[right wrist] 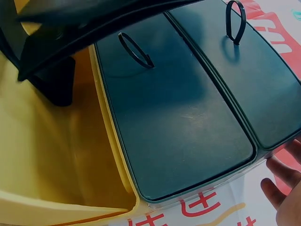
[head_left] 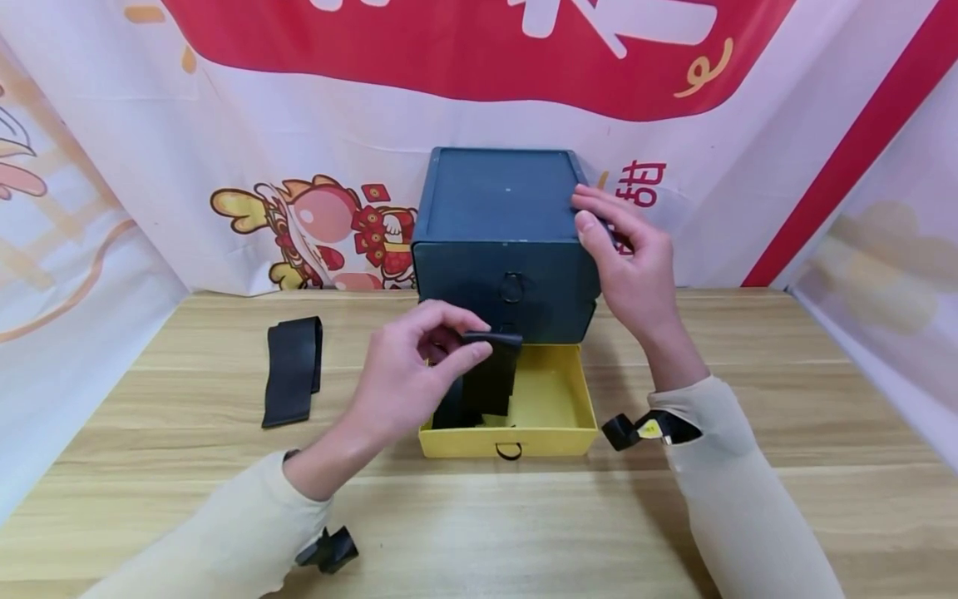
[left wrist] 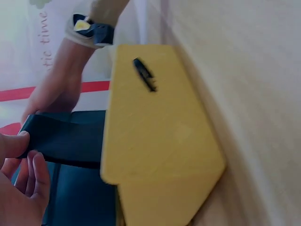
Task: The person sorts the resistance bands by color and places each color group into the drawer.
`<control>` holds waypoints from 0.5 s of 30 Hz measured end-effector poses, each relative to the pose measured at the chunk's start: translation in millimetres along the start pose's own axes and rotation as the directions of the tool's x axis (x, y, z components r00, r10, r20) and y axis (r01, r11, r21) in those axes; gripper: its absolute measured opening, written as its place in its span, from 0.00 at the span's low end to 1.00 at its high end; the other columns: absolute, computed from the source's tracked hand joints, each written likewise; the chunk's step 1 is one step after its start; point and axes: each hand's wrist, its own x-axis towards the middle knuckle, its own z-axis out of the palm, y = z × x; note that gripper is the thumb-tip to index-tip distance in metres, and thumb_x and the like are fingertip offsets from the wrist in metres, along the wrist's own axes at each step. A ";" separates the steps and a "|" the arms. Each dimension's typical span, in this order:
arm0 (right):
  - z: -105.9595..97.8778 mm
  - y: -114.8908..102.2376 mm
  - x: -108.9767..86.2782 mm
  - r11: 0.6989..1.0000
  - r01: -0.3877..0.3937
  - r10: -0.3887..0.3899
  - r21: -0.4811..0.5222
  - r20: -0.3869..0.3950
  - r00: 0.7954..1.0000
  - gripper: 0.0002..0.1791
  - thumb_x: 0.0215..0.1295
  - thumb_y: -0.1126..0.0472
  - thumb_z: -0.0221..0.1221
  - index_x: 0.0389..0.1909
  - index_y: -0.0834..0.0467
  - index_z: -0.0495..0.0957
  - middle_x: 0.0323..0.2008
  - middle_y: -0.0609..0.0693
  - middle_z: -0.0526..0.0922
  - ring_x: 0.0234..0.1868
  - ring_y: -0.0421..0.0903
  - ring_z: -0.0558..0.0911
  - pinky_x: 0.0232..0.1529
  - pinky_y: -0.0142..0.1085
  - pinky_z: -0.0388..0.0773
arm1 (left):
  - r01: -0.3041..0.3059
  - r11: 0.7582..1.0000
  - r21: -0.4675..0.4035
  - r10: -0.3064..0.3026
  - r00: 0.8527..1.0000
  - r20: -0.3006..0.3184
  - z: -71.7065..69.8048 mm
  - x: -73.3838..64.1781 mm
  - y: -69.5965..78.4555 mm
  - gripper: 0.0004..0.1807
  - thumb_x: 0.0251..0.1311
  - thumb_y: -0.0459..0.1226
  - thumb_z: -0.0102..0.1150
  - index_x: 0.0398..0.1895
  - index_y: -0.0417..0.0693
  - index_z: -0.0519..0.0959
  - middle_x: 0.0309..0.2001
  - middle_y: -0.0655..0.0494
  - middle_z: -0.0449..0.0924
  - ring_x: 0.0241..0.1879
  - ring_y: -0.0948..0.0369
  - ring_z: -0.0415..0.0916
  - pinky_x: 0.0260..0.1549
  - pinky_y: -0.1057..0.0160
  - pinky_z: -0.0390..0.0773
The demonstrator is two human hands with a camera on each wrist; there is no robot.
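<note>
My left hand (head_left: pixel 407 366) pinches the top end of a black, flat, flexible strip (head_left: pixel 491 378) between thumb and fingers. The strip hangs folded over the left part of a pulled-out yellow drawer (head_left: pixel 516 442). Another dark piece (head_left: pixel 449 409) lies in the drawer's left side, partly hidden by the hand and strip. The drawer juts from the bottom of a dark blue drawer cabinet (head_left: pixel 503 195). On the cabinet's top right edge rests my right hand (head_left: pixel 636 270), its fingers extended along the side in the right wrist view. The strip (left wrist: pixel 66 141) looks smooth in the left wrist view.
A folded black strip (head_left: pixel 292 370) lies on the wooden table (head_left: pixel 224 474), left of the drawer. Black loop pulls stand on the blue drawer fronts (right wrist: pixel 188 117). A printed red and white cloth (head_left: pixel 314 125) hangs right behind the cabinet.
</note>
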 end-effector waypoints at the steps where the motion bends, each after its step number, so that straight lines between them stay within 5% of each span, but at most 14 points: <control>1: -0.1 0.0 0.1 1.000 0.000 0.000 -0.001 0.000 1.000 0.22 0.79 0.50 0.58 0.68 0.52 0.82 0.71 0.41 0.80 0.74 0.40 0.74 0.66 0.34 0.81 | 0.000 1.000 0.000 0.000 1.000 0.011 2.0 -0.9 -1.1 0.10 0.65 0.34 0.73 0.48 0.50 0.88 0.43 0.53 0.85 0.35 0.56 0.79 0.34 0.69 0.83; 15: -0.1 -0.9 1.1 1.000 -0.011 0.011 0.004 0.003 1.000 0.22 0.79 0.51 0.58 0.68 0.52 0.82 0.71 0.42 0.80 0.74 0.40 0.73 0.66 0.33 0.81 | 0.132 0.986 -0.104 -0.115 0.981 0.154 8.4 -13.6 0.4 0.10 0.67 0.35 0.70 0.50 0.50 0.86 0.47 0.51 0.86 0.39 0.54 0.81 0.38 0.68 0.85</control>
